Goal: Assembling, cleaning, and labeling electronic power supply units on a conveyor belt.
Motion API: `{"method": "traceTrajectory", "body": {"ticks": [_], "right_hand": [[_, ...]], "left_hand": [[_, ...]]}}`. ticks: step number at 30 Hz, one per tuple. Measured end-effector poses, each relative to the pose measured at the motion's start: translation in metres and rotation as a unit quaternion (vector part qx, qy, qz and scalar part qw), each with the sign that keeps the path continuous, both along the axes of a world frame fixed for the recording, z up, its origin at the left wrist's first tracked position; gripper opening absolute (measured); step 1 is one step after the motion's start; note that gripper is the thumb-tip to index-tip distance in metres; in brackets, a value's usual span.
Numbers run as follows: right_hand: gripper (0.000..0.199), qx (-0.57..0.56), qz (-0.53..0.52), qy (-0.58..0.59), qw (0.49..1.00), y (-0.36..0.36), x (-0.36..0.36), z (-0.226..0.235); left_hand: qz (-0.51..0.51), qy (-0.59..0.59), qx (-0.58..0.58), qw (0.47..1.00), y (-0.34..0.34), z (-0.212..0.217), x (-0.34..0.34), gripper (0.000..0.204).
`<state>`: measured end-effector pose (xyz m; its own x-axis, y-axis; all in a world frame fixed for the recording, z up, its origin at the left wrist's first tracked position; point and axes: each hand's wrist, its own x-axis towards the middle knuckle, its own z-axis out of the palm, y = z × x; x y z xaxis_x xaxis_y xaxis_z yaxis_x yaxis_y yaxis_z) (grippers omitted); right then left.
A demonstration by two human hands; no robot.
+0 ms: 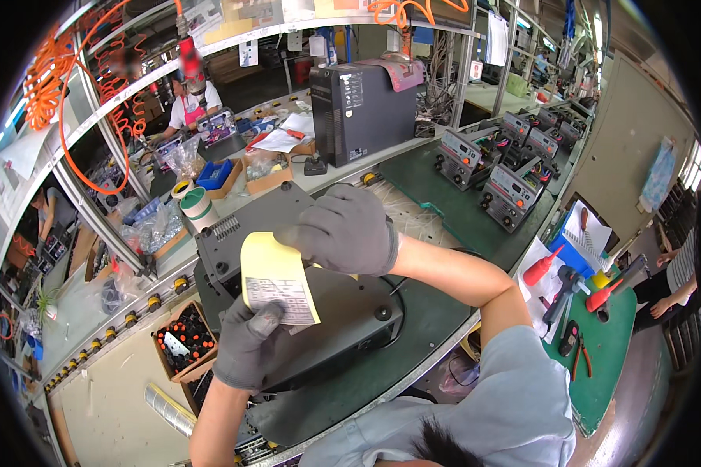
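Both gloved hands grasp a yellow label sheet point(276, 276) over a dark metal equipment housing point(327, 319). The left hand point(245, 342) pinches the sheet's lower edge (thumb on the printed panel); the right hand point(343, 229) curls over its upper corner. Left of the left hand sits a cardboard box of small parts point(183, 338); beyond the right hand, tape rolls point(197, 204).
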<state>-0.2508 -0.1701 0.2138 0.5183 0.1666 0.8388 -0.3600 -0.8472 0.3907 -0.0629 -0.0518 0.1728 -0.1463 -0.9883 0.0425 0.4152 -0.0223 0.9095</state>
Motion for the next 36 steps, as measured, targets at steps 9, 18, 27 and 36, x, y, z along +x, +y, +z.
{"method": "traceTrajectory", "body": {"ticks": [9,18,27,36], "right_hand": [[0.013,0.545,0.187,0.009,0.817,0.016,0.021,-0.014],[0.019,0.621,0.178,0.119,0.754,0.021,0.023,0.004],[0.029,0.345,0.073,0.158,0.922,0.052,0.033,0.003],[0.027,0.534,0.165,0.095,0.824,0.069,0.047,0.002]], "left_hand": [[0.287,-0.491,-0.378,0.731,0.009,0.006,0.025,0.030],[0.253,-0.348,-0.388,0.815,0.007,-0.006,0.034,0.026],[0.228,-0.380,-0.453,0.774,-0.001,-0.020,0.025,0.030],[0.251,-0.416,-0.524,0.700,-0.002,-0.029,0.039,0.028]]}}
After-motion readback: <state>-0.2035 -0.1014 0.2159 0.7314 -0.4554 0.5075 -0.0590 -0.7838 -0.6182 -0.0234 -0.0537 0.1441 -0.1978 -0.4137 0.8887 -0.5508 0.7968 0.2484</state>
